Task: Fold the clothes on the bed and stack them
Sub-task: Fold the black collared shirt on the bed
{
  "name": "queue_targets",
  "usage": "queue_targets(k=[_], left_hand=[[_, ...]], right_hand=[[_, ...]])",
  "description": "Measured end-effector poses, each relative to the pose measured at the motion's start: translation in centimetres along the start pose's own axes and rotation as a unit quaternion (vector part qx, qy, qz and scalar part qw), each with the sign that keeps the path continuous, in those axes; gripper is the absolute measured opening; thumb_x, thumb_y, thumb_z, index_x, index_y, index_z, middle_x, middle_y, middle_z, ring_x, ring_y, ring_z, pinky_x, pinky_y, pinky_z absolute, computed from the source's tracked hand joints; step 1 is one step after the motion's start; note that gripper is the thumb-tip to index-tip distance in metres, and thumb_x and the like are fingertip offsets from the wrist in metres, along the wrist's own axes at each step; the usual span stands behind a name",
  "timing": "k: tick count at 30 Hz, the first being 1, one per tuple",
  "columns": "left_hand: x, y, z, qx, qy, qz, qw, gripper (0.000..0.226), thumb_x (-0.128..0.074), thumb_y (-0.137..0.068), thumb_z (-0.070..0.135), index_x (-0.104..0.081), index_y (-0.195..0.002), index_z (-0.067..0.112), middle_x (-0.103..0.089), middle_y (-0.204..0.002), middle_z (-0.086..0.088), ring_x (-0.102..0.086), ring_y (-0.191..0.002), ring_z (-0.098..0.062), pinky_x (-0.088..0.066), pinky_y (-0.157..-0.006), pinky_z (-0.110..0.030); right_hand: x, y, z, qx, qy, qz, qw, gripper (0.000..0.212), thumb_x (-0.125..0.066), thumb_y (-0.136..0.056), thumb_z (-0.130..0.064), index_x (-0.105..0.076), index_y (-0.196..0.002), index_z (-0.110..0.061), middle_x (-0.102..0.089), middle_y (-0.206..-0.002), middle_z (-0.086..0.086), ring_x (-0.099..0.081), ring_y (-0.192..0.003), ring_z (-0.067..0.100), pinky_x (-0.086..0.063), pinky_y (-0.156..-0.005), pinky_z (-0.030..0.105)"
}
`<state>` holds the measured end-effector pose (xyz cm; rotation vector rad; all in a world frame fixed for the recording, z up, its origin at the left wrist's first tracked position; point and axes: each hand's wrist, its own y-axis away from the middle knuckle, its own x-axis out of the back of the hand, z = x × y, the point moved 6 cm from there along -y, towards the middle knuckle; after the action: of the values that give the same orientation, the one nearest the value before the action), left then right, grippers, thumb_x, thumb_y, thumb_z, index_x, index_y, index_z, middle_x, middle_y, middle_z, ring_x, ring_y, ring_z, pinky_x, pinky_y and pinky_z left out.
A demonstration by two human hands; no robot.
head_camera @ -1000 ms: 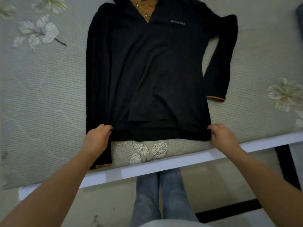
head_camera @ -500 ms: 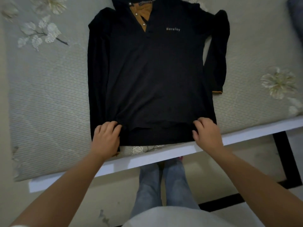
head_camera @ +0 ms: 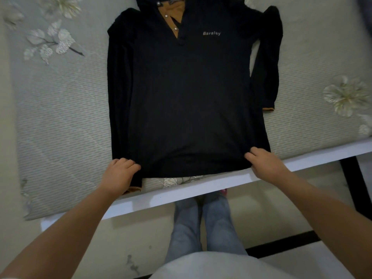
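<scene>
A black long-sleeved shirt (head_camera: 185, 101) with a mustard placket and cuffs lies face up and flat on the bed (head_camera: 60, 121), collar away from me. Both sleeves run down along its sides. My left hand (head_camera: 118, 175) grips the hem at the bottom left corner, fingers curled into the cloth over the left sleeve's cuff. At the bottom right corner my right hand (head_camera: 265, 164) grips the hem the same way. The hem lies close to the bed's near edge.
The mattress cover is pale grey-green with flower prints (head_camera: 346, 95). A white bed frame rail (head_camera: 201, 190) runs along the near edge. My legs in jeans (head_camera: 203, 222) stand on the floor below it. A dark object (head_camera: 367, 9) shows at the top right corner.
The shirt's wrinkled hem area now lies smoother. Both hands shifted slightly along the hem and hold the corners. The right sleeve lies straighter beside the body.
</scene>
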<state>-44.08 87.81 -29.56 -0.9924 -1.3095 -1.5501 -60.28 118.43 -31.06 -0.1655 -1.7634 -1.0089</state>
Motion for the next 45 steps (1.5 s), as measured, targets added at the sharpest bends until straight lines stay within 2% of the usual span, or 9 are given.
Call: queue_targets(k=[4, 9, 17, 22, 27, 36, 40, 43, 45], left_hand=[[0.3, 1.4, 0.4, -0.038, -0.009, -0.039, 0.998, 0.053, -0.090, -0.019, -0.003, -0.073, -0.067, 0.011, -0.065, -0.060, -0.003, -0.061, -0.049, -0.022, -0.050, -0.048, -0.029], [-3.0, 2.7, 0.4, 0.057, -0.044, -0.187, 0.980, 0.044, -0.045, -0.092, 0.013, -0.041, -0.134, 0.026, -0.045, -0.131, 0.005, -0.039, -0.121, -0.016, -0.029, -0.094, -0.025], [-1.8, 0.3, 1.0, 0.103, -0.060, -0.177, 0.977, 0.032, -0.039, -0.092, 0.034, -0.054, -0.118, 0.021, -0.052, -0.118, 0.002, -0.040, -0.114, -0.019, -0.029, -0.091, -0.030], [2.1, -4.4, 1.8, 0.107, 0.006, -0.050, 0.993, 0.035, -0.039, -0.093, 0.034, -0.057, -0.118, 0.017, -0.051, -0.123, 0.000, -0.035, -0.121, -0.020, -0.030, -0.093, -0.030], [3.7, -10.4, 3.2, 0.135, 0.068, -0.010, 0.988, 0.035, -0.042, -0.094, 0.032, -0.055, -0.122, 0.015, -0.047, -0.132, -0.003, -0.030, -0.129, -0.021, -0.032, -0.098, -0.032], [4.7, -22.1, 5.6, 0.195, 0.110, -0.002, 0.975, 0.055, -0.038, -0.093, 0.047, -0.023, -0.144, 0.031, -0.010, -0.155, -0.002, 0.001, -0.142, -0.025, -0.015, -0.112, -0.043], [4.2, -29.0, 7.8, 0.200, 0.127, 0.007, 0.971, 0.057, -0.036, -0.093, 0.046, -0.018, -0.145, 0.030, -0.007, -0.155, -0.004, 0.004, -0.142, -0.026, -0.010, -0.112, -0.043], [4.2, -33.2, 9.6, 0.200, 0.159, 0.026, 0.967, 0.058, -0.038, -0.093, 0.044, -0.019, -0.145, 0.028, -0.007, -0.155, -0.006, 0.004, -0.142, -0.027, -0.005, -0.113, -0.044], [4.1, -35.5, 10.6, 0.202, 0.166, 0.027, 0.965, 0.059, -0.037, -0.092, 0.046, -0.017, -0.145, 0.029, -0.004, -0.155, -0.006, 0.007, -0.141, -0.028, 0.001, -0.112, -0.045]], right_hand=[[-2.3, 2.0, 1.4, -0.028, 0.063, -0.118, 0.991, 0.042, -0.038, -0.089, -0.003, -0.040, -0.129, -0.014, -0.043, -0.120, 0.006, -0.047, -0.104, 0.020, -0.038, -0.076, 0.025], [-2.4, 2.6, 1.3, -0.052, 0.116, -0.127, 0.984, 0.046, -0.042, -0.087, -0.003, -0.038, -0.131, -0.014, -0.042, -0.123, 0.007, -0.045, -0.108, 0.021, -0.039, -0.082, 0.027], [-0.9, 0.3, 0.2, -0.100, 0.068, -0.201, 0.972, 0.031, -0.040, -0.090, -0.012, -0.046, -0.121, -0.012, -0.050, -0.118, 0.010, -0.051, -0.106, 0.024, -0.041, -0.081, 0.031], [4.1, -2.6, 2.8, -0.185, -0.094, -0.060, 0.976, 0.026, -0.041, -0.091, -0.013, -0.057, -0.109, -0.003, -0.056, -0.107, 0.018, -0.054, -0.097, 0.031, -0.041, -0.074, 0.033], [8.5, -5.3, 7.8, -0.252, -0.284, 0.130, 0.916, 0.026, -0.051, -0.090, -0.015, -0.063, -0.108, 0.000, -0.062, -0.111, 0.021, -0.057, -0.102, 0.033, -0.041, -0.080, 0.031], [9.9, -13.9, 17.4, -0.328, -0.396, 0.106, 0.851, 0.046, -0.043, -0.090, -0.051, -0.050, -0.130, -0.029, -0.013, -0.151, 0.018, -0.013, -0.138, 0.034, -0.014, -0.112, 0.038], [9.2, -17.0, 19.6, -0.291, -0.398, 0.119, 0.862, 0.039, -0.045, -0.093, -0.040, -0.065, -0.112, -0.012, -0.039, -0.138, 0.015, -0.035, -0.127, 0.030, -0.026, -0.104, 0.031], [9.4, -16.4, 22.5, -0.275, -0.451, 0.161, 0.834, 0.039, -0.046, -0.094, -0.029, -0.065, -0.071, -0.003, -0.052, -0.106, 0.015, -0.051, -0.101, 0.026, -0.031, -0.076, 0.023], [10.1, -15.3, 26.6, -0.295, -0.434, 0.200, 0.827, 0.035, -0.048, -0.093, -0.025, -0.067, -0.084, 0.004, -0.052, -0.106, 0.017, -0.051, -0.098, 0.025, -0.030, -0.076, 0.021]])
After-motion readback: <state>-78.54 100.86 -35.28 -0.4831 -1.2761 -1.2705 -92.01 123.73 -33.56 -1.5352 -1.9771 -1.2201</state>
